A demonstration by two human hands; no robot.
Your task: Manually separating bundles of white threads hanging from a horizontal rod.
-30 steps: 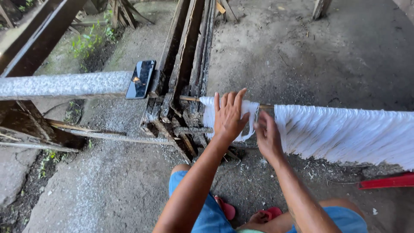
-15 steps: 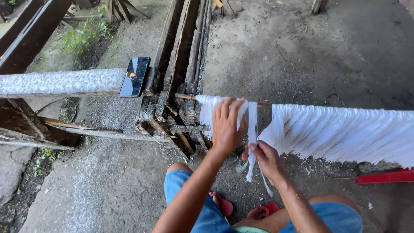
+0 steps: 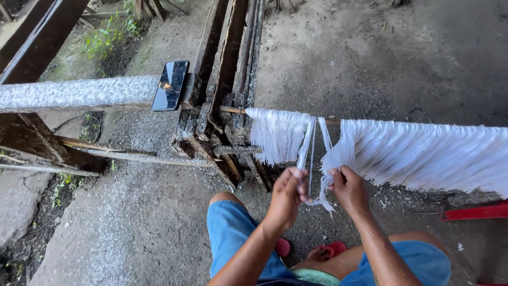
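White fibre strands [image 3: 312,153] hang from the thin horizontal rod [image 3: 233,110] between the smaller bundle [image 3: 278,135] on the left and the wide curtain of white fibres [image 3: 423,153] on the right, and you have pulled their lower ends down toward your knees. Your left hand [image 3: 288,197] is closed around the left strands while your right hand [image 3: 349,189] pinches the right ones, the two hands near each other just below the hanging fringe. A dark phone [image 3: 170,85] rests on the pale beam [image 3: 79,92] beside the weathered wooden frame [image 3: 227,79], well apart from your hands.
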